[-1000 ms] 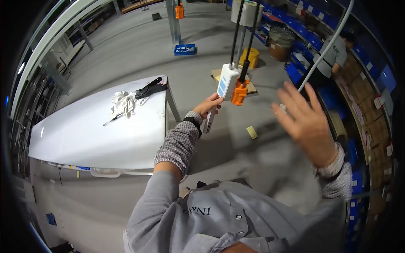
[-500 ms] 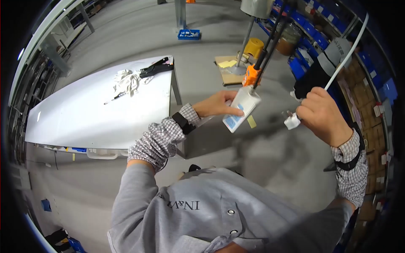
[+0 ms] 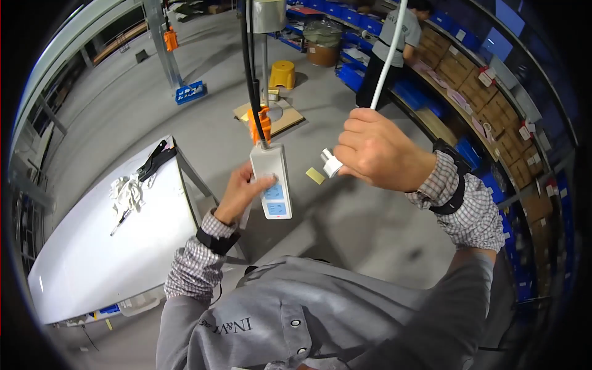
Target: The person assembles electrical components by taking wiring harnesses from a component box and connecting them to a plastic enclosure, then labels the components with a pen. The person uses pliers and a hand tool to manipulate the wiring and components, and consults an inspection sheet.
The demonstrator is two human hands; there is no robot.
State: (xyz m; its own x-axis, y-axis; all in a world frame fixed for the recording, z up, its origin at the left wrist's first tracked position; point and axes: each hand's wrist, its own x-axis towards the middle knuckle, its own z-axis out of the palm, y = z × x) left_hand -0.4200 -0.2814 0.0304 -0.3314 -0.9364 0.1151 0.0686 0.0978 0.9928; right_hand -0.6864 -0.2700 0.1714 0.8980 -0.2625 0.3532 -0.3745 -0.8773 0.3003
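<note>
A white power strip [image 3: 269,161] with blue socket faces hangs in front of me from black cables [image 3: 250,68]. My left hand [image 3: 239,190] is closed around its left side, thumb across the front. Just to the right, my right hand [image 3: 382,151] grips a white plug [image 3: 332,164]. The prongs point up and left, apart from the strip. From the top of my right fist a white cable [image 3: 387,65] rises out of view. Right behind the strip's upper end shows an orange block-shaped fitting [image 3: 261,123].
A white table [image 3: 111,246] at left bears crumpled white gloves [image 3: 126,192] and a black tool [image 3: 157,160]. Ahead are a yellow stool [image 3: 282,74], a board on the floor [image 3: 290,120] and a blue bin [image 3: 190,92]. Another person [image 3: 394,43] stands near the shelves at right.
My view has turned to the right. The plug in my right hand has come closer to the strip and now points up-left. The strip hangs more upright, its sockets facing me.
</note>
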